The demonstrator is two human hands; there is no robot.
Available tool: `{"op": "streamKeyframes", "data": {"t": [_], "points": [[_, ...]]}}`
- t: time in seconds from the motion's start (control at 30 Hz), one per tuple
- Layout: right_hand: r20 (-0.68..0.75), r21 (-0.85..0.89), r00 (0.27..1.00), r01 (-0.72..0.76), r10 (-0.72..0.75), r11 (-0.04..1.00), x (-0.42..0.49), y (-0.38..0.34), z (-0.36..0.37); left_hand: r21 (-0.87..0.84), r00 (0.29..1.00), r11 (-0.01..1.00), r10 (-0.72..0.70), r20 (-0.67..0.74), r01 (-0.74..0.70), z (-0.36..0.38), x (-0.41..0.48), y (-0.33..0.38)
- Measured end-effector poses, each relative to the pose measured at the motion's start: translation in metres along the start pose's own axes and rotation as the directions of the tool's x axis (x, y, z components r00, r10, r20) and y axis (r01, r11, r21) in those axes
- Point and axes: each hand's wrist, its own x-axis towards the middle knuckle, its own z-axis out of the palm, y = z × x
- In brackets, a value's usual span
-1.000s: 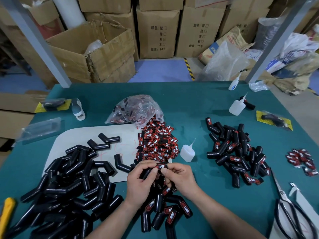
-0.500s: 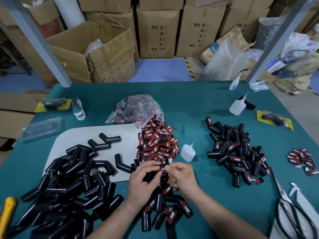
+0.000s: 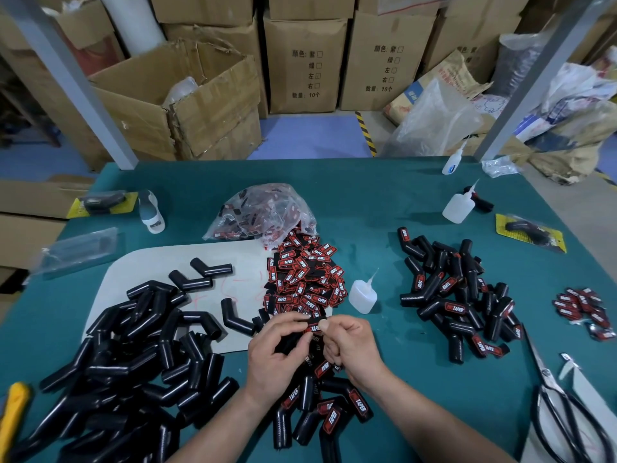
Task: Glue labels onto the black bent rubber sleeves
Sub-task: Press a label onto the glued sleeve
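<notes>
My left hand (image 3: 278,355) grips a black bent rubber sleeve (image 3: 289,342), mostly hidden by the fingers. My right hand (image 3: 350,345) presses its thumb on a red and black TAPER label (image 3: 312,328) lying on that sleeve. Just beyond the hands lies a heap of loose labels (image 3: 305,279). Plain unlabelled sleeves (image 3: 133,355) are piled at the left. Labelled sleeves (image 3: 320,406) lie under my wrists, and more labelled sleeves (image 3: 457,295) are heaped at the right. A small glue bottle (image 3: 362,295) stands right of the label heap.
A clear bag of labels (image 3: 263,212) lies behind the heap. A white board (image 3: 140,265) sits under the plain sleeves. Scissors (image 3: 561,406) lie at the right front, a second glue bottle (image 3: 459,205) and a small label cluster (image 3: 584,309) farther right. A yellow knife (image 3: 13,416) is at the left edge.
Both hands stayed in place over the labelled sleeves. The label held flat between the fingers a second ago now sits on the sleeve with my right thumb pressing on it.
</notes>
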Motion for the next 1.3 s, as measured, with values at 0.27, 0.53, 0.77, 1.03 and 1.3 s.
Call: {"op": "streamKeyframes", "data": {"t": [0.27,0.53,0.77,1.03,1.3], "points": [[0.018,0.028,0.999,-0.029,0.029,0.999,-0.002,-0.005,0.000,-0.005,1.000,1.000,-0.010,-0.010,0.010,0.000,0.001,0.002],[0.000,0.045,1.000,-0.022,0.022,0.999,-0.001,-0.001,0.000,-0.017,1.000,1.000,0.015,0.001,-0.015,0.001,0.000,0.003],[0.013,0.008,1.000,-0.026,0.026,1.000,0.003,0.007,-0.004,-0.021,0.999,1.000,-0.016,-0.032,0.015,0.000,-0.001,-0.004],[-0.012,-0.146,0.998,0.063,-0.065,0.987,-0.002,0.003,-0.001,-0.005,1.000,1.000,-0.008,-0.006,0.008,0.001,-0.001,0.000],[0.077,-0.062,0.995,-0.059,0.064,0.996,-0.003,-0.006,0.000,0.031,0.994,0.994,-0.102,0.043,0.100,0.001,-0.005,-0.002]]}}
